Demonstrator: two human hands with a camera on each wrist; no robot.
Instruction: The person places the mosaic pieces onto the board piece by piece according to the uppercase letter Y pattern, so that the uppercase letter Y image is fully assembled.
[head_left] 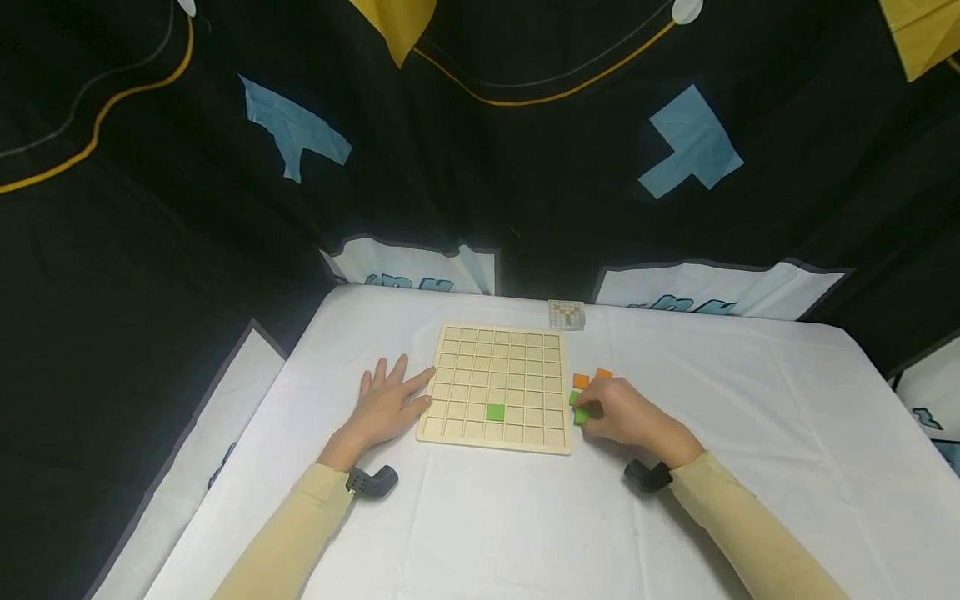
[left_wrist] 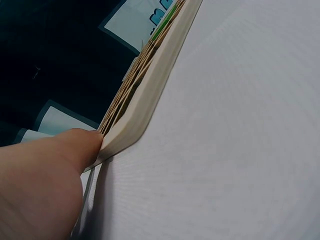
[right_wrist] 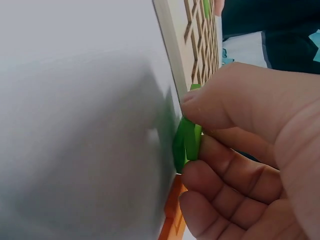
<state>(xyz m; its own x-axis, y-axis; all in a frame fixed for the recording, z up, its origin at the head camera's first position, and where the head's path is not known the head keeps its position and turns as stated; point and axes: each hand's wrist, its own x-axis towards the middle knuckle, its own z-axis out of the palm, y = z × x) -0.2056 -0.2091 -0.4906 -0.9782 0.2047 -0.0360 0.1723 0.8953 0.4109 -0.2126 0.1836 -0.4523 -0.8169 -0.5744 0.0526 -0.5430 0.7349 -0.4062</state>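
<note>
Board [head_left: 482, 364] lies just right of the left hand [head_left: 386, 407], which rests spread against its edge, and just left of the right hand [head_left: 624, 412], which pinches a green tile [right_wrist: 192, 140]; orange tiles [head_left: 581, 381] lie just beyond that hand.

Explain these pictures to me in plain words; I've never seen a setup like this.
There is no machine here: a person works with two bare hands. The wide picture comes from a camera worn on the head; the other two come from cameras on the left and right wrists. On the white-covered table lies a pale gridded board with one green square in a cell. A small card lies by the board's far right corner; orange tiles lie to its right. The left hand, fingers spread, touches the board's left edge. The right hand pinches a green tile, with another beside it.
</note>
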